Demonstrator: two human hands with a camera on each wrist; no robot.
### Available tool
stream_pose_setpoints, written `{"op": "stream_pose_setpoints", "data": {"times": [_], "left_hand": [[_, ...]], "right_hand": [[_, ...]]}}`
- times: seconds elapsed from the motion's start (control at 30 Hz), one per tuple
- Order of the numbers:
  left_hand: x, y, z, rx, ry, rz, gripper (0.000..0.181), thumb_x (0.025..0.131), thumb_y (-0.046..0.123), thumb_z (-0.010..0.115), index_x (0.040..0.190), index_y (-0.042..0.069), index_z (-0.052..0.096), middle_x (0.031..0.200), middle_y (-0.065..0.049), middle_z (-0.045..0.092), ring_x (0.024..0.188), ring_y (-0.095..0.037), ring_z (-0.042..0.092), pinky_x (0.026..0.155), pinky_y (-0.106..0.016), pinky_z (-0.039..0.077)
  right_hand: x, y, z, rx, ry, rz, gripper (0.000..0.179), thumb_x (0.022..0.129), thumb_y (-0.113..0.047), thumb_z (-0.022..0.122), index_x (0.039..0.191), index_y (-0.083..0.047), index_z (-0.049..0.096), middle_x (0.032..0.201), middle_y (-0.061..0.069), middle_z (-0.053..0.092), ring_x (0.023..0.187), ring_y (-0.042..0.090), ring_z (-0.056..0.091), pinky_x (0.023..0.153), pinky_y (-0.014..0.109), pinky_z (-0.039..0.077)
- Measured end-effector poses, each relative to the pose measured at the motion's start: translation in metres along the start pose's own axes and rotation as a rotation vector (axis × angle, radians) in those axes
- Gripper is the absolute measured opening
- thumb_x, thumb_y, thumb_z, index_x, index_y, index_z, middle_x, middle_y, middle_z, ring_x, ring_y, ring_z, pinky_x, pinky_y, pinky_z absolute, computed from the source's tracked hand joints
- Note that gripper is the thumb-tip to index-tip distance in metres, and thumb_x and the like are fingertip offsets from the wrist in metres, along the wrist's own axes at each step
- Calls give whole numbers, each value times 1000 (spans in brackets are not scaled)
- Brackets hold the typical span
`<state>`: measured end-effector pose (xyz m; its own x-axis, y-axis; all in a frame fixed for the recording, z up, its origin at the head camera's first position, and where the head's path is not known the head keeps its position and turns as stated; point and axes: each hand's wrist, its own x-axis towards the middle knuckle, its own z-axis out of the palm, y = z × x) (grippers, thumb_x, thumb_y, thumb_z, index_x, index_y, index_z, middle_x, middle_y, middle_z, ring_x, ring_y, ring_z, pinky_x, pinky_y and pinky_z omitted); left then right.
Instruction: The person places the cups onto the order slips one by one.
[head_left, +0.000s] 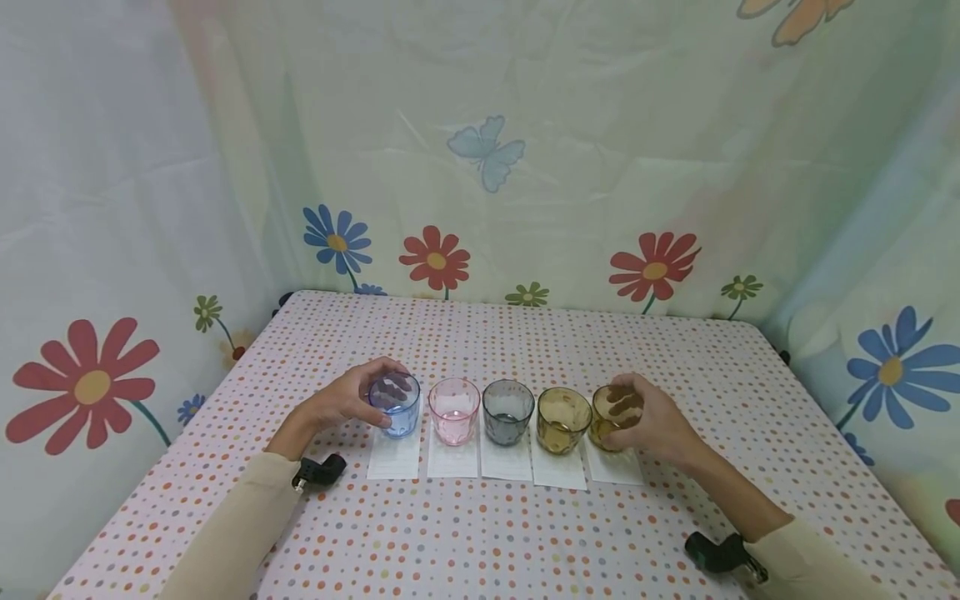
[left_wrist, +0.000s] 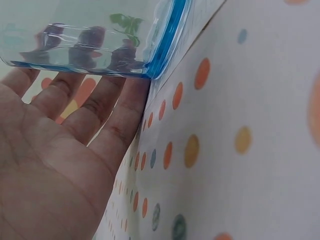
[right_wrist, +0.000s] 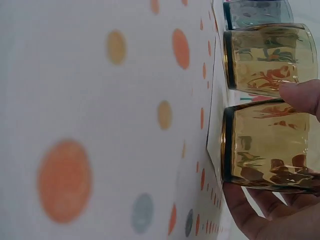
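Observation:
Several clear tumblers stand upright in a row across the table. At the left end, my left hand [head_left: 347, 398] holds the blue glass [head_left: 402, 419], thumb at the near side and fingers round the back. The fingers [left_wrist: 100, 107] show behind its wall in the left wrist view. My right hand [head_left: 662, 423] grips the amber glass [head_left: 602, 432] at the right end, with the thumb on one side and fingers on the other. Between them stand a pink glass [head_left: 453, 423], a grey glass [head_left: 507, 423] and another amber glass [head_left: 561, 427], which neither hand holds.
White paper slips [head_left: 393, 463] lie in a row under or just in front of the glasses. A dotted cloth [head_left: 465, 542] covers the table. Flower-printed curtains [head_left: 525, 217] hang behind and at both sides. Small black devices [head_left: 322, 471] are strapped at both wrists.

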<state>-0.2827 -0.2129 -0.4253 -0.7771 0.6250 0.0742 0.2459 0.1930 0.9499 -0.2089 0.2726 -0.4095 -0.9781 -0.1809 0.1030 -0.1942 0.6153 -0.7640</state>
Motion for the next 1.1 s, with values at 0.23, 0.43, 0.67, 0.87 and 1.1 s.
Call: {"op": "stream_pose_setpoints", "data": {"times": [0.23,0.43,0.67,0.87,1.1], "left_hand": [[0,0,-3,-25,-29,13,80,71,8,86,140,0,46,138,-23,52,126,-41,52,103,-43,48],[2,2,-2,-43,-46,11,81,72,8,86,141,1,45,139,-22,51,126,-44,53,104,-48,48],[3,4,0,-63,-77,-9,88,71,6,87,146,1,41,143,-23,47,128,-41,49,102,-42,49],[0,8,-1,-23,-78,-6,92,76,9,82,154,8,34,149,-25,41,136,-42,41,113,-57,36],[2,17,-6,167,-4,67,70,94,24,63,155,9,32,153,-28,37,138,-51,39,110,-68,33]], "right_hand": [[0,0,1,24,6,12,85,69,-11,89,140,0,44,128,21,59,112,35,60,84,41,52],[0,4,2,18,15,13,87,70,-11,90,141,0,42,129,22,57,113,38,60,85,43,54],[-7,6,0,10,-2,-23,105,67,-18,96,152,-4,34,141,25,49,121,45,55,91,56,53],[-8,2,-8,0,-31,-96,99,80,-21,87,157,-7,28,147,26,43,131,49,45,95,71,42],[-3,-10,-16,51,-5,-177,61,103,-21,55,156,-3,31,151,28,41,139,51,36,100,71,36]]}}
